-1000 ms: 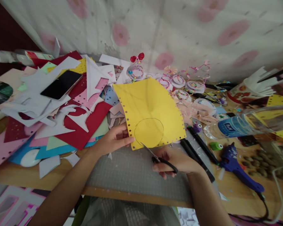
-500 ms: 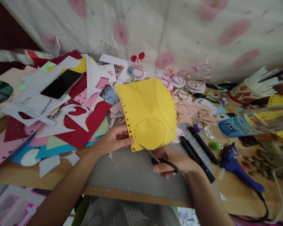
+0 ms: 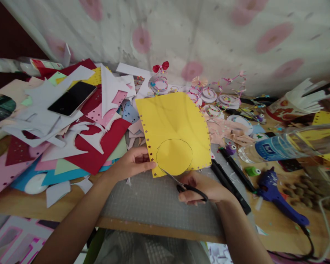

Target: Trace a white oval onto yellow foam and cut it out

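Guiding from a distance, I see the left hand (image 3: 136, 163) pinching the yellow sheet (image 3: 176, 119) by its star-dotted left edge, thumb on top, just below the centre of the frame; I judge that grip is there to steady the paper close to the blades. The right hand (image 3: 202, 187), right of it, is curled round the black handles of the scissors (image 3: 183, 185), their tips meeting the paper at the lower-left part of the drawn circle (image 3: 174, 157). How far the blades stand apart I cannot tell. The sheet is raised at the near edge over the grey cutting mat (image 3: 154, 207), probably to give the scissors room underneath. At left, a smartphone (image 3: 72, 98) rests on paper scraps (image 3: 63, 143); at lower right, the blue glue gun (image 3: 275, 194) lies well apart from the sheet.
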Motion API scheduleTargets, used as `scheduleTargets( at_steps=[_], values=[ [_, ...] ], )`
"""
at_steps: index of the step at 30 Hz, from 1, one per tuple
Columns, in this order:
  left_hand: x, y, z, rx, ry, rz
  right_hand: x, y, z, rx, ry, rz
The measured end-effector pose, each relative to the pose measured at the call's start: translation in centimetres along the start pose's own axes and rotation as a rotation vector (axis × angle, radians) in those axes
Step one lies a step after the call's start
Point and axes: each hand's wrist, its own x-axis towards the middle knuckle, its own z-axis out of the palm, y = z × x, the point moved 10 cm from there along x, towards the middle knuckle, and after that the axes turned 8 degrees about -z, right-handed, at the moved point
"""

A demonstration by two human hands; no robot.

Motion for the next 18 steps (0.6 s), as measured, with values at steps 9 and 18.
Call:
scheduleTargets(
  at_steps=[9,18],
  values=[
    [-0.12,0.13,0.07,0.002,-0.018,0.024,0.02,-0.29,-0.12,-0.001,0.006,-0.032],
    [-0.22,-0.35,-0.18,0.0,-0.01,0.005,0.05,-0.19,0.5,-0.037,-0.059,-0.029]
  ],
)
